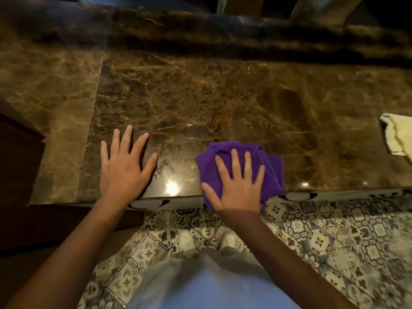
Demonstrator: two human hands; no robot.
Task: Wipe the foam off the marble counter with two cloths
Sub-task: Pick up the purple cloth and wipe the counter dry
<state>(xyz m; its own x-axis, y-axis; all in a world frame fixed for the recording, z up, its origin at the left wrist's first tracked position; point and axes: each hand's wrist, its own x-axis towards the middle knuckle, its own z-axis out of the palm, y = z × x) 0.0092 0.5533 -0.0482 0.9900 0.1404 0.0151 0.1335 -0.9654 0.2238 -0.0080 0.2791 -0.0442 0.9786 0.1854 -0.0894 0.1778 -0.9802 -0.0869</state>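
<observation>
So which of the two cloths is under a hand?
The purple cloth, pressed flat under the right hand at the counter's front edge. The cream cloth lies untouched at far right.

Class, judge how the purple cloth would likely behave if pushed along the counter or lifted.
The purple cloth looks soft and bunched under the right hand, so it would probably droop when lifted. Its corner already hangs over the edge of the counter, suggesting no stiffness. On that glossy marble it should slide easily, perhaps bunching further.
</observation>
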